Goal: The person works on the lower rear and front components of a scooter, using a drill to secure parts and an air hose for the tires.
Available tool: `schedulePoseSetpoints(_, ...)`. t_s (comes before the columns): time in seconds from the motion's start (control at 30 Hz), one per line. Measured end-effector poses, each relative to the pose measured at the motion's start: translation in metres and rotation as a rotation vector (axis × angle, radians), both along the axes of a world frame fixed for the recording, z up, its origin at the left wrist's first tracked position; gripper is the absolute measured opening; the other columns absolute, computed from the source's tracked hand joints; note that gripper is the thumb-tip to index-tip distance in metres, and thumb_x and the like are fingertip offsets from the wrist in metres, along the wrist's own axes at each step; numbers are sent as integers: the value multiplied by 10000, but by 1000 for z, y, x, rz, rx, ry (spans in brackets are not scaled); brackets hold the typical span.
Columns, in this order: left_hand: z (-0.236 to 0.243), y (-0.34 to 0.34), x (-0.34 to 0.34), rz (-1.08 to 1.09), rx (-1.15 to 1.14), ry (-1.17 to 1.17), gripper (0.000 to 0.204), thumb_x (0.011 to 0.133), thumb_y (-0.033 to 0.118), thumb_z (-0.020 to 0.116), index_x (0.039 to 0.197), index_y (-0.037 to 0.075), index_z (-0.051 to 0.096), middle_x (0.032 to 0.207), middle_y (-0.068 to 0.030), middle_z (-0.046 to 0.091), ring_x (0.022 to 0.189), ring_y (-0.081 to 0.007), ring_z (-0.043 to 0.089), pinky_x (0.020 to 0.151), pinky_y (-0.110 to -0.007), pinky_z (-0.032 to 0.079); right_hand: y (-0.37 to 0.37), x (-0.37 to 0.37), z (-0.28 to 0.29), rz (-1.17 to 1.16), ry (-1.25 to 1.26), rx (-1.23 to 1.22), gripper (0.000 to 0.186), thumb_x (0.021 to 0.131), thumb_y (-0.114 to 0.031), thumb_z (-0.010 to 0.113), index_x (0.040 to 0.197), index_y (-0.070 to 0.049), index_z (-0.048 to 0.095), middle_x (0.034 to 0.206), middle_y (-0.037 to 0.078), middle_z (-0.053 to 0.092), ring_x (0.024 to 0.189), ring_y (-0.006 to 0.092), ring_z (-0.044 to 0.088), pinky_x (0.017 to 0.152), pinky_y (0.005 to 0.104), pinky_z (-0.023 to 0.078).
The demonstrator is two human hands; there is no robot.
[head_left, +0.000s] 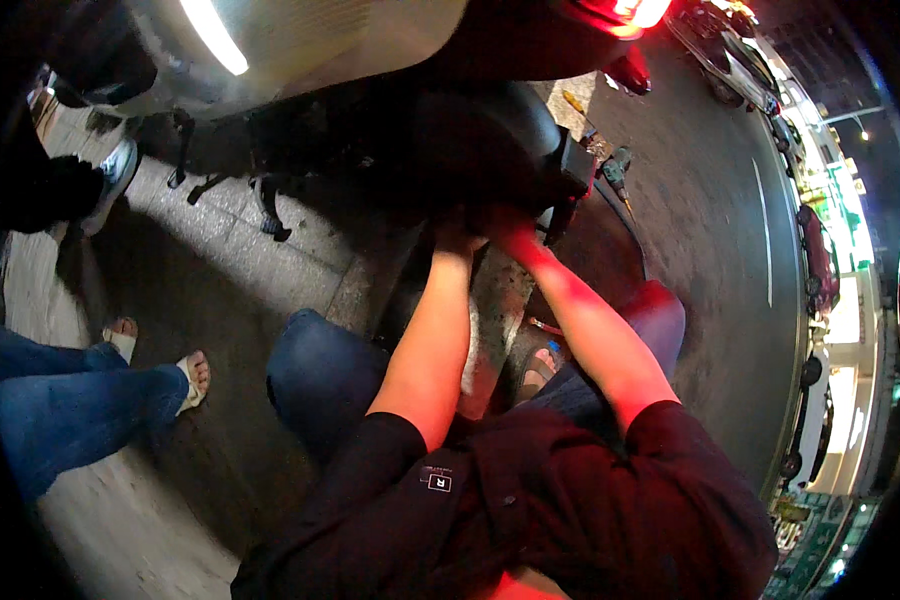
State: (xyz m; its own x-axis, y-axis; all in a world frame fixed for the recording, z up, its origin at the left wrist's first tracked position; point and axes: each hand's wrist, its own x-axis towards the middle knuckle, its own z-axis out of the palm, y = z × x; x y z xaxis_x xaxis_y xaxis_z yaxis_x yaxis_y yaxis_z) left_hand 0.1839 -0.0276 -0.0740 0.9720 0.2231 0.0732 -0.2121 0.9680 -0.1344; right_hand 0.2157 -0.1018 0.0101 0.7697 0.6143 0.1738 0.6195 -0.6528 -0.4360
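My left hand and my right hand reach side by side into the shadow low under a parked scooter, just below a dark rounded part that looks like its rear wheel. Red light falls on my right hand and forearm. The fingers of both hands are hidden in the dark, and what they touch cannot be made out. To the right lie a green power drill, a dark cable and a yellow-handled screwdriver.
Two people stand at the left, one in sandals, another in a sneaker. The scooter's stand rests on stone paving. A road with parked cars runs along the right. My knees flank my arms.
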Motion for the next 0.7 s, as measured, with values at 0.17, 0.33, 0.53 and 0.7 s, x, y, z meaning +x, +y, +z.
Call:
schedulePoseSetpoints(0.17, -23, -14, 12, -70, -45, 16, 498, 825, 403, 526, 1227, 110, 514, 1232, -77, 535, 1091, -264, 514, 948, -429, 422, -18, 9, -11, 103, -352, -231, 392, 861, -307, 500, 1188, -94, 540, 1149, 192, 555, 1052, 360, 528, 895, 446, 426)
schedulePoseSetpoints(0.33, -61, 12, 18, -134, -160, 253, 483, 841, 392, 512, 1227, 102, 512, 1223, -88, 539, 1087, -271, 515, 952, -426, 423, 11, -20, 9, 143, -70, -269, 391, 844, -307, 526, 1175, -99, 543, 1066, 194, 592, 982, 360, 565, 842, 446, 458)
schedulePoseSetpoints(0.53, -9, -27, 17, -165, -86, 300, 457, 907, 375, 426, 1254, 85, 487, 1253, -91, 518, 1112, -253, 502, 967, -418, 409, -17, 4, -10, -62, -386, -52, 383, 836, -304, 536, 1125, -53, 561, 1054, 206, 590, 1000, 347, 560, 855, 431, 451)
schedulePoseSetpoints(0.7, -40, 24, 15, -73, 49, 180, 448, 925, 332, 423, 1266, 45, 470, 1266, -105, 508, 1106, -226, 512, 957, -406, 421, 39, -28, 4, 13, -160, -143, 428, 900, -281, 430, 1254, -43, 466, 1282, 187, 451, 1189, 346, 394, 1043, 433, 262)
